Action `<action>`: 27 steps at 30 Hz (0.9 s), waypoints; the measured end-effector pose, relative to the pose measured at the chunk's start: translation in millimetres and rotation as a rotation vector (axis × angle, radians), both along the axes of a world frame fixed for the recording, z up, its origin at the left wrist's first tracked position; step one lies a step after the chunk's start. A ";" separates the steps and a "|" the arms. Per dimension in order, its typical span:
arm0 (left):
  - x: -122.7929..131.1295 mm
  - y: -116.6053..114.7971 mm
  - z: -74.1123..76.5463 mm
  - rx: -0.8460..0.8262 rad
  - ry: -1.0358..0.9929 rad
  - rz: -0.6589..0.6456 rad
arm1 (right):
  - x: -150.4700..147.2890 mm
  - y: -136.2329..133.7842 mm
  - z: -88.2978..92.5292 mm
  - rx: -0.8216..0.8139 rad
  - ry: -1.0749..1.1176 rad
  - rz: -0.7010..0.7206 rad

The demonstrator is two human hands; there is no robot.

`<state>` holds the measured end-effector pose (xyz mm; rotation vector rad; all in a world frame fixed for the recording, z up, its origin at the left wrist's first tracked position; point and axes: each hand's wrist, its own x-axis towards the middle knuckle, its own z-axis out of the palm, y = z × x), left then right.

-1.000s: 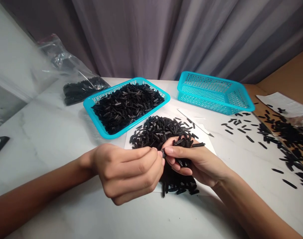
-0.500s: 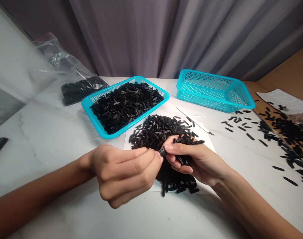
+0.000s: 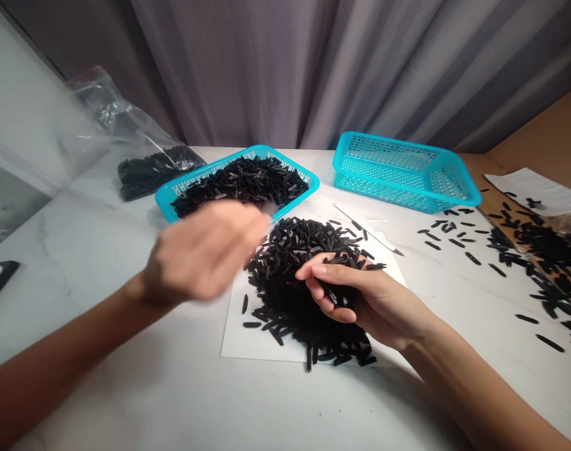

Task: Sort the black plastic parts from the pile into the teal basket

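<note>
My left hand (image 3: 208, 250), smeared by motion, is over the near edge of the full blue basket (image 3: 307, 202). Its fingers are pinched together, with a blurred dark small piece (image 3: 269, 210) at their tips. My right hand (image 3: 355, 285) is curled, palm up, around several small black plastic pieces (image 3: 342, 294). It rests over a pile of the same flat, narrow pieces (image 3: 295, 313) on a white sheet of paper (image 3: 238, 344). Similar black pieces (image 3: 248, 178) fill the basket; my left hand hides its near corner.
A second blue basket (image 3: 407, 178) stands at the back right. Beside the full basket lies a clear plastic bag (image 3: 121, 125) of black pieces. A thin pointed blade-like tool (image 3: 367, 228) lies at the paper's edge. Loose pieces (image 3: 543, 250) are scattered at right, near a white paper (image 3: 539, 188).
My left hand has moved away from my right fingertips, up and left to the full basket, with the small piece. My right hand has stayed nearly in place, its thumb and forefinger now closer together.
</note>
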<state>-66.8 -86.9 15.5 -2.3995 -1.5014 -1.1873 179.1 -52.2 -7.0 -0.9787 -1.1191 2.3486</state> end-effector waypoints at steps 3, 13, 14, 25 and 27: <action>-15.5 12.0 -7.8 0.061 0.187 0.247 | -1.6 -0.1 -3.3 0.108 -0.038 -0.048; 50.8 -12.3 -15.5 -0.488 -0.151 -0.346 | -8.8 -8.3 -4.4 0.325 -0.114 0.146; 53.5 -13.1 -17.1 -0.499 -0.167 -0.333 | -9.3 -9.2 -3.5 0.333 -0.137 0.151; 51.2 -4.4 -15.5 -0.736 -0.581 -0.216 | -7.7 -11.0 -5.2 0.256 -0.217 0.032; 47.5 -0.1 -14.7 -0.780 -0.665 -0.186 | -7.9 -8.2 -5.8 0.271 -0.127 -0.008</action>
